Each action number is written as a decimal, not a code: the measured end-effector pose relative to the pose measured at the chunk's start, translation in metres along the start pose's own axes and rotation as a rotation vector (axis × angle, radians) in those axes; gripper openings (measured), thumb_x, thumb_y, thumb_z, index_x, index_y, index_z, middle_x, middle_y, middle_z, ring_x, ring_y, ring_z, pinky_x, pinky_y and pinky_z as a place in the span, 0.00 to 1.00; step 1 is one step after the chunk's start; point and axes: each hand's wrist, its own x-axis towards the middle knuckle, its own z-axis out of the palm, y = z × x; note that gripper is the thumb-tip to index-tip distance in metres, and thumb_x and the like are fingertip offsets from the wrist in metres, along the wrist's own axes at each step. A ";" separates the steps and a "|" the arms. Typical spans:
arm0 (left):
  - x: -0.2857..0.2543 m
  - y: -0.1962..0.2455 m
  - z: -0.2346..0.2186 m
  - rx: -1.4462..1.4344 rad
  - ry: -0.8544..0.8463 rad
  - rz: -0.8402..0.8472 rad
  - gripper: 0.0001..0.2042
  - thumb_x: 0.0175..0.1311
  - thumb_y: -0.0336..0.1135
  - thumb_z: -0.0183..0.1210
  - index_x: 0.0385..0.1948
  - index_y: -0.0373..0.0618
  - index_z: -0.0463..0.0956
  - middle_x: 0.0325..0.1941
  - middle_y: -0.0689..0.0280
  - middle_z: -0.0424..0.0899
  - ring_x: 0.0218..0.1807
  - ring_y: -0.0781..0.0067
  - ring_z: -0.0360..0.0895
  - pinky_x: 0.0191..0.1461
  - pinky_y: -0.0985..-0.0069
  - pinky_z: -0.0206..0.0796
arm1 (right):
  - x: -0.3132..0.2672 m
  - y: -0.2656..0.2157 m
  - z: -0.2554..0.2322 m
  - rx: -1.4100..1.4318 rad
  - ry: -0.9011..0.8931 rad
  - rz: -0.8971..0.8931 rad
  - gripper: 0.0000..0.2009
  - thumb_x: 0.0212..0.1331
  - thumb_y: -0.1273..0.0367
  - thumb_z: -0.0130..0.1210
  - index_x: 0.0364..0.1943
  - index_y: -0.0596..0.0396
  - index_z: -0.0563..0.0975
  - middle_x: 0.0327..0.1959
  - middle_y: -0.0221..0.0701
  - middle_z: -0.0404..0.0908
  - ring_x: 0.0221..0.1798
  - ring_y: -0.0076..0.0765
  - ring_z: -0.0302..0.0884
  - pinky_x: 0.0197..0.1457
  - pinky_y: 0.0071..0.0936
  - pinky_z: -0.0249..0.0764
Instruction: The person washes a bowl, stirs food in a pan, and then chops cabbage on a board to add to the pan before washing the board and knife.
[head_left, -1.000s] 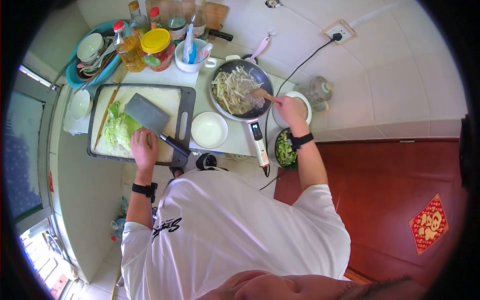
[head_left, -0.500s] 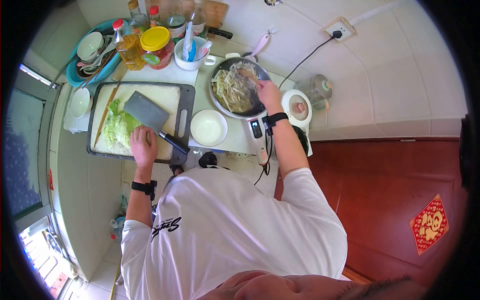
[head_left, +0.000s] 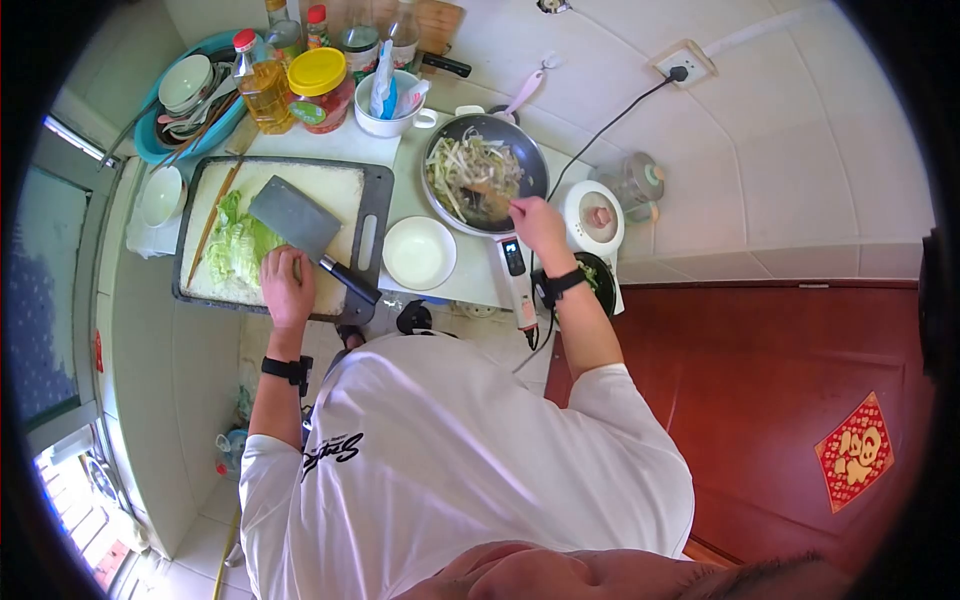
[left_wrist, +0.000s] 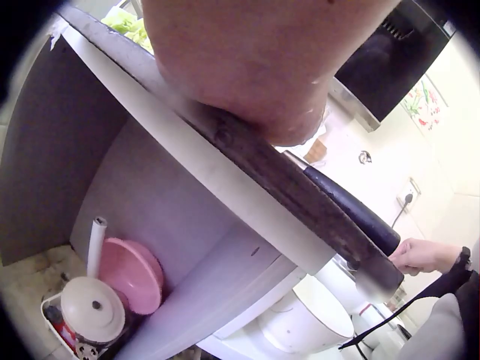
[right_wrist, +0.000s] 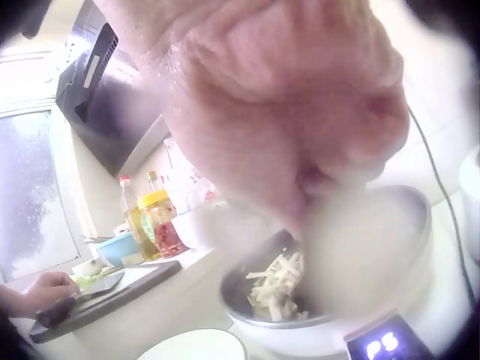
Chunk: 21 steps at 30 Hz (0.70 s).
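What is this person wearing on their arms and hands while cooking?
Both hands are bare, with no gloves. The left hand and the right hand each have a black strap with a small black device at the wrist: the left wrist band and the right wrist band. The forearms are uncovered; a white T-shirt with short sleeves and black script lettering near the left shoulder covers the upper arms.

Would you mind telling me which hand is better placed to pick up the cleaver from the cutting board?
Probably the left hand: it rests on the cutting board right beside the cleaver. The right hand grips a wooden spatula over the pan.
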 end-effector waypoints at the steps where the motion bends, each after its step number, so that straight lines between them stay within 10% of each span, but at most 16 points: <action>1: 0.000 -0.001 -0.001 -0.008 0.000 0.003 0.04 0.57 0.26 0.59 0.30 0.42 0.73 0.37 0.58 0.77 0.41 0.52 0.74 0.46 0.60 0.64 | 0.009 0.000 0.002 0.003 0.035 -0.010 0.09 0.56 0.63 0.58 0.37 0.44 0.85 0.33 0.40 0.84 0.37 0.52 0.82 0.41 0.44 0.78; 14: 0.001 0.000 0.001 -0.011 0.017 0.002 0.04 0.56 0.26 0.60 0.30 0.42 0.73 0.37 0.58 0.77 0.41 0.51 0.74 0.46 0.59 0.64 | 0.025 0.044 -0.017 -0.249 -0.034 -0.101 0.10 0.57 0.64 0.56 0.42 0.41 0.84 0.28 0.39 0.83 0.34 0.51 0.82 0.37 0.47 0.77; 21: 0.001 -0.002 0.000 -0.003 0.003 0.007 0.04 0.56 0.26 0.59 0.29 0.42 0.73 0.37 0.58 0.77 0.41 0.52 0.73 0.46 0.59 0.64 | 0.014 -0.025 0.021 -0.160 0.042 -0.286 0.10 0.58 0.65 0.56 0.42 0.40 0.84 0.30 0.39 0.83 0.33 0.50 0.81 0.36 0.46 0.76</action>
